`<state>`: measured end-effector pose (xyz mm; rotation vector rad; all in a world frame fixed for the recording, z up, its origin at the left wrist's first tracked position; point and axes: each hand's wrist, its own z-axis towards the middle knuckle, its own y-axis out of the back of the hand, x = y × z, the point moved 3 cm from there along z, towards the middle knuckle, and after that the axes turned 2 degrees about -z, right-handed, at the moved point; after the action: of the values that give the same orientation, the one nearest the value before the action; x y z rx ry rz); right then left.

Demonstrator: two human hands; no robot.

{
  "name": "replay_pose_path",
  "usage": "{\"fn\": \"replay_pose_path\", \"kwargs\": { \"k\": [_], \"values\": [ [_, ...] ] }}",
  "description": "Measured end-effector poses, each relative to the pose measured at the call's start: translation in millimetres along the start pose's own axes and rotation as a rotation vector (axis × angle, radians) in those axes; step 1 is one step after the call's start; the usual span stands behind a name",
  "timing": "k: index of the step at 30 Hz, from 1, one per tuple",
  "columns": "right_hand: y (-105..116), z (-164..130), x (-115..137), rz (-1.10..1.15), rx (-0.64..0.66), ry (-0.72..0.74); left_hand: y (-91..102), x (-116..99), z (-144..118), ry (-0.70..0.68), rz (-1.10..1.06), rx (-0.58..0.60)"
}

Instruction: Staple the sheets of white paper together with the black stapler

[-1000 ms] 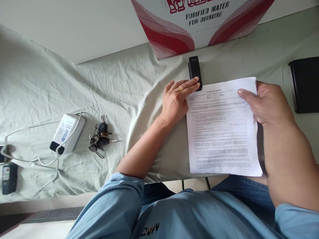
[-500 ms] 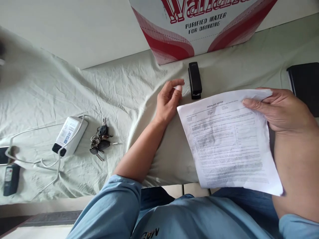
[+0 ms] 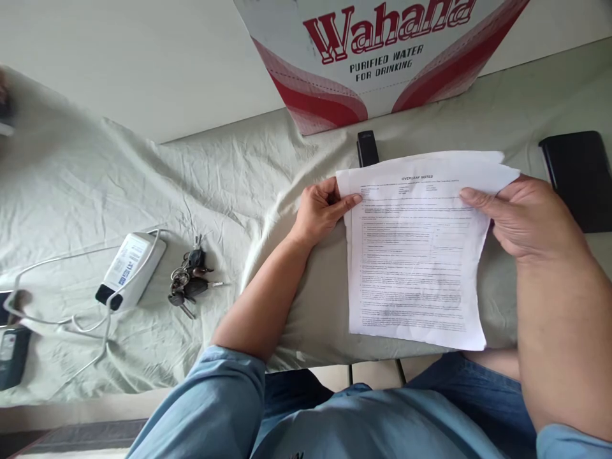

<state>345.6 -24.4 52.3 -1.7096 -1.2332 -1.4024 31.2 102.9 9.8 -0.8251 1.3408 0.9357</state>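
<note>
Printed paper sheets [image 3: 411,268], headed "OVERLEAF NOTES", are held up between both hands above the cloth. At least two sheets overlap, their top edges slightly out of line. My left hand [image 3: 322,209] pinches the upper left corner, thumb on the front. On the upper right side, my right hand [image 3: 526,210] grips the paper with its thumb on top and its fingers behind. A black stapler [image 3: 368,148] lies just beyond the paper's top edge, its near end hidden behind the sheets.
A red and white water carton [image 3: 335,76] stands against the wall. At right lies a black case-like object [image 3: 578,182]. A bunch of keys [image 3: 191,277], a white boxy device [image 3: 131,268] with a cable, and a dark small device [image 3: 13,357] lie on the left.
My left hand, earlier off the paper near the stapler, has taken hold of the left corner. The paper has straightened and shifted left, now covering part of the stapler.
</note>
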Motion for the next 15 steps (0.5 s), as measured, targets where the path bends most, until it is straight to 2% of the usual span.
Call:
{"fn": "replay_pose_path", "kwargs": {
  "k": [2, 4, 9, 12, 15],
  "values": [
    [1.1, 2.5, -1.8, -0.009, 0.042, -0.046, 1.0, 4.1, 0.3, 0.022, -0.021, -0.010],
    [4.9, 5.4, -2.9, -0.027, 0.012, -0.030, 1.3, 4.1, 0.3, 0.008, -0.030, -0.022],
    [15.6, 6.9, -1.3, -0.158, -0.172, 0.125, -0.5, -1.3, 0.2, -0.031, -0.052, -0.042],
    [19.0, 4.6, 0.4, -0.243, -0.209, 0.221, -1.7, -2.3, -0.1, -0.017, -0.082, -0.044],
    [23.8, 4.1, -1.6, -0.313, -0.192, 0.272, -1.5, -1.3, -1.1, 0.009, -0.095, -0.052]
  ]
}}
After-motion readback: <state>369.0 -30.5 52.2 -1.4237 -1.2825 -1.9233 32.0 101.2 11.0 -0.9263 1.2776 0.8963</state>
